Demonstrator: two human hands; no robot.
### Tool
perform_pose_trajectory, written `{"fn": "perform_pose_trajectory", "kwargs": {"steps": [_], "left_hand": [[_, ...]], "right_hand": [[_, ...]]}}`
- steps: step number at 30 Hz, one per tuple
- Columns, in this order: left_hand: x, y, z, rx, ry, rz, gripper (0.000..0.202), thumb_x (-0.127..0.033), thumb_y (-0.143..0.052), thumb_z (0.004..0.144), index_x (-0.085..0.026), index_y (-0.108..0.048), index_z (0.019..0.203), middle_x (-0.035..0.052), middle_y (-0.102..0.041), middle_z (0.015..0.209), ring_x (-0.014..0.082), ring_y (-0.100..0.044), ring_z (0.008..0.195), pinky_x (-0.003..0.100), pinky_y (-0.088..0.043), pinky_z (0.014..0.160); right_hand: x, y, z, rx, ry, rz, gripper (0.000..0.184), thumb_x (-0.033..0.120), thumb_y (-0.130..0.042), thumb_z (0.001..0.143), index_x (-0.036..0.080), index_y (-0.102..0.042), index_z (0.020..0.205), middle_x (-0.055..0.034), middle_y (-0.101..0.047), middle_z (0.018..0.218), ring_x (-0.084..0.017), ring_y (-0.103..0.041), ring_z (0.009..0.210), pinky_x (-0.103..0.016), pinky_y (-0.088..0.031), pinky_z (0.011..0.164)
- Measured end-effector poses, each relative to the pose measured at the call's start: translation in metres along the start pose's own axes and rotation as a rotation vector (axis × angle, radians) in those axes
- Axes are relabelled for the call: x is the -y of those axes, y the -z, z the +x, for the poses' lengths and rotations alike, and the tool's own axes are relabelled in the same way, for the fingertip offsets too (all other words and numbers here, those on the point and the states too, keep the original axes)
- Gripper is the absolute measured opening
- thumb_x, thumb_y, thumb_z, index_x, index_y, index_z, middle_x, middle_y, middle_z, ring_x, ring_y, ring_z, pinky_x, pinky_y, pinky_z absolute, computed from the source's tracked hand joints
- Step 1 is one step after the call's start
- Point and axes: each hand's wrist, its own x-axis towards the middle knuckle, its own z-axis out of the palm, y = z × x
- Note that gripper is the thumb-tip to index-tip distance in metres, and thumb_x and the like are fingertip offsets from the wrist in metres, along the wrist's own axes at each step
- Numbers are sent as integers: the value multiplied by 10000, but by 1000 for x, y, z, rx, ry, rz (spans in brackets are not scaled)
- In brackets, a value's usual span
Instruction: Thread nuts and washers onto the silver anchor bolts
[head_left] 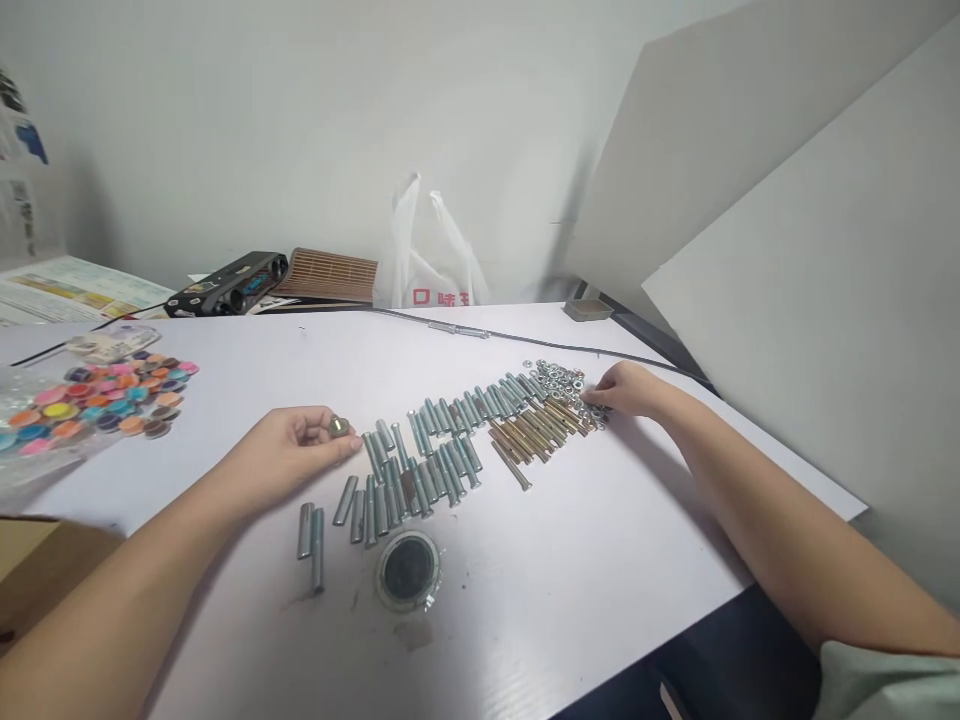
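My left hand (300,440) is closed, pinching a short brass-toned metal fastener (339,427) seen end-on, just above the table. Close to its fingertips lie rows of silver metal sleeves and bolts (420,480). On the right, my right hand (622,390) has its fingertips together at the edge of a heap of small nuts and washers (559,378); whatever they grip is hidden. Gold-coloured bolts (536,430) lie side by side between that heap and the silver rows. Two separate silver sleeves (311,545) rest nearer to me.
A round dark disc (409,570) sits at the front of the white table (540,590). Coloured discs (112,400) spill from clear plastic at left. Along the back are a black device (229,285), a white plastic bag (431,260), a cable (517,342) and a small tray (588,310).
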Motion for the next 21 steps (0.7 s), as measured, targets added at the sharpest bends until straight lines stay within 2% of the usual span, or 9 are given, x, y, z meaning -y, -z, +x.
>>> {"fn": "perform_pose_trajectory", "kwargs": {"steps": [6, 11, 17, 21], "left_hand": [[-2, 0, -3, 36, -31, -4, 387, -514, -694, 698, -137, -655, 776, 13, -566, 616, 123, -485, 560, 222, -334, 523], [-4, -1, -5, 44, -12, -23, 373, -496, -685, 728, -131, -625, 774, -17, -503, 607, 95, -446, 549, 212, -314, 530], [-2, -1, -4, 52, -10, -36, 365, -483, -686, 736, -127, -608, 763, -21, -490, 602, 90, -437, 546, 211, -305, 526], [-4, -1, -3, 45, -4, -6, 381, -503, -681, 737, -129, -625, 785, -13, -510, 617, 97, -455, 551, 217, -313, 532]], "right_hand": [[6, 6, 0, 58, 56, -57, 304, 456, -605, 754, 162, -649, 690, -62, -631, 714, -172, -536, 648, -293, -368, 576], [1, -1, 7, 51, 118, -149, 377, 497, -529, 809, 167, -583, 634, -51, -599, 658, -152, -478, 595, -296, -351, 565], [-5, 0, 3, 85, 46, -145, 411, 570, -549, 776, 176, -656, 731, -77, -650, 771, -194, -546, 672, -315, -383, 591], [0, 1, -4, 66, 41, -146, 393, 537, -576, 755, 173, -584, 607, -65, -582, 667, -162, -472, 595, -305, -346, 561]]}}
